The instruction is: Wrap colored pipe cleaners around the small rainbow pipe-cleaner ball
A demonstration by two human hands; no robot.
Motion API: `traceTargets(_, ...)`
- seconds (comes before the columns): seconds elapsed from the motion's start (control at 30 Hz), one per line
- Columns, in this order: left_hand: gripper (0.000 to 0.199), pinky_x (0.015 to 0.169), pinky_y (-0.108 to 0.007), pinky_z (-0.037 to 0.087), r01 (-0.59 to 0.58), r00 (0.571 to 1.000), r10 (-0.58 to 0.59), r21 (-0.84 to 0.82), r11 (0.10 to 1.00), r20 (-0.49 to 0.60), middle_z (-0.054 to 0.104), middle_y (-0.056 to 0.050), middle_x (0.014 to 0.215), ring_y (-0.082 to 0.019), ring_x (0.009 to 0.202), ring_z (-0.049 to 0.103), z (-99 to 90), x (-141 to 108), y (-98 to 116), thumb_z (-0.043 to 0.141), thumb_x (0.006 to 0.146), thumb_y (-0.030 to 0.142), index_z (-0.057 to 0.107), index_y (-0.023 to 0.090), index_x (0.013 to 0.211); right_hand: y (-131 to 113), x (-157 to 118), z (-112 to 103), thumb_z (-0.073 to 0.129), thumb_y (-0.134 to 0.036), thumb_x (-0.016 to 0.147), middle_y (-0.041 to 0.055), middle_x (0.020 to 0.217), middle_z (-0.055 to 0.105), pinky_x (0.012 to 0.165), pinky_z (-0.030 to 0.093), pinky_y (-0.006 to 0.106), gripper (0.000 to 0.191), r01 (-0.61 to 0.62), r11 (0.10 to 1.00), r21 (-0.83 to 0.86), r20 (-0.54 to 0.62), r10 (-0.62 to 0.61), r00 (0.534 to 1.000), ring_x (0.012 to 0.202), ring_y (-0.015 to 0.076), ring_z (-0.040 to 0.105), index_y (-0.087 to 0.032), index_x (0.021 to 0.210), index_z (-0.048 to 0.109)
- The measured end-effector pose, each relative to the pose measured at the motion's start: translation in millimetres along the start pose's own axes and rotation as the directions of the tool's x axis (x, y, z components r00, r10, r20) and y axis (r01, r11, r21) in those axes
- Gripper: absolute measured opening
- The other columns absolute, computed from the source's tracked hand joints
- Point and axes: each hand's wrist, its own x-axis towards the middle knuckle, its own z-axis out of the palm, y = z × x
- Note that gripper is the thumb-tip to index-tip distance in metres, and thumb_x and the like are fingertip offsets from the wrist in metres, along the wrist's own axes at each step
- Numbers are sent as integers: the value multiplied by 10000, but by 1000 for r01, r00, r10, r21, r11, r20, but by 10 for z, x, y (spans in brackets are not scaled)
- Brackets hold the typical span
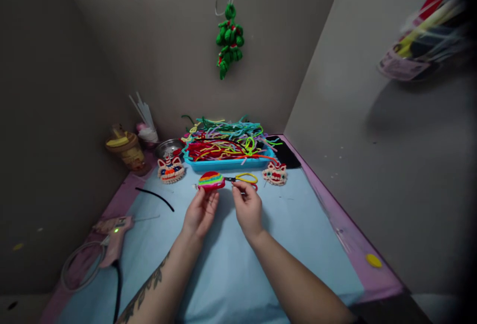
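Observation:
My left hand [201,210] holds a small rounded piece made of rainbow-striped pipe cleaners [211,180] at its lower edge, thumb in front and the other fingers half spread. To the right of it my right hand [247,207] is closed in a pinch; what sits between its fingertips, if anything, is too small to make out. Just beyond those fingertips lie scissors [246,178] with a yellow loop and a red loop, partly hidden by the hand. I cannot tell whether the fingers touch them.
Behind stands a blue tray [231,165] heaped with coloured pipe cleaners, flanked by two lion-head figures [171,170] [275,174]. A black pipe cleaner [155,198] and a pink glue gun [116,239] with its cord lie left. A phone-like black slab [285,153] lies right; a green ornament [229,40] hangs above.

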Motion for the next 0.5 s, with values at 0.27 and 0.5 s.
traceTargets(0.27,279,678,-252,581,83,997,-82,-126,989,10,733,-67,719,-144,661,697,-29,56,67,407,929,117,669,117,833,-130,-31,-82,533,-126,871,62,891,644,787,509,350,253,521,845,-123,162,-501,850,844,177,599,-232,1047,681)
traceTargets(0.5,170,749,-237,559,34,997,-31,-39,999,64,736,-69,794,-143,753,692,-52,43,11,527,883,171,689,124,857,-111,-113,-41,511,-176,886,71,905,657,820,501,389,376,526,819,-228,318,-448,836,854,206,580,-257,1239,615)
